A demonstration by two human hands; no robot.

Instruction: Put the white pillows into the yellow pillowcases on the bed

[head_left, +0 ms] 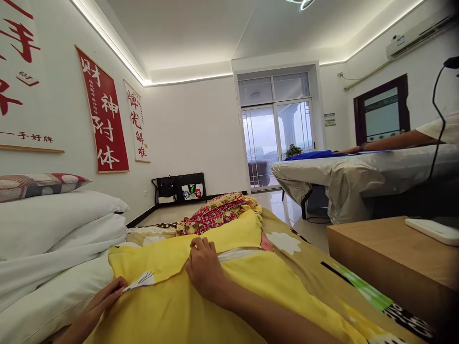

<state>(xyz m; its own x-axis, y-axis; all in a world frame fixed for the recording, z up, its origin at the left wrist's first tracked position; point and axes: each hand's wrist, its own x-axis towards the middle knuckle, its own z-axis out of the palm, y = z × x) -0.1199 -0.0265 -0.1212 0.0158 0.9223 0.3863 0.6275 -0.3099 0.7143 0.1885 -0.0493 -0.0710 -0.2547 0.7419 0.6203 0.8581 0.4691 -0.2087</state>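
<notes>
A yellow pillowcase (168,306) lies in front of me on the bed, its open edge folded back into a wide band. A strip of something white (238,253) shows in the gap under the band's right part. My left hand (113,291) pinches the band's lower left edge, beside a white printed patch with dark lines. At the middle of the band, my right hand (204,265) is closed on the same edge, fingers curled and knuckles up. Its fingertips are partly hidden.
White pillows (53,224) are stacked at the left, with a patterned cushion (39,184) on top. A checked red cloth (222,212) lies beyond the pillowcase. On the right, a wooden cabinet (387,239) carries a white device (433,230). Another person's arm (390,141) rests over a plastic-covered table (358,172).
</notes>
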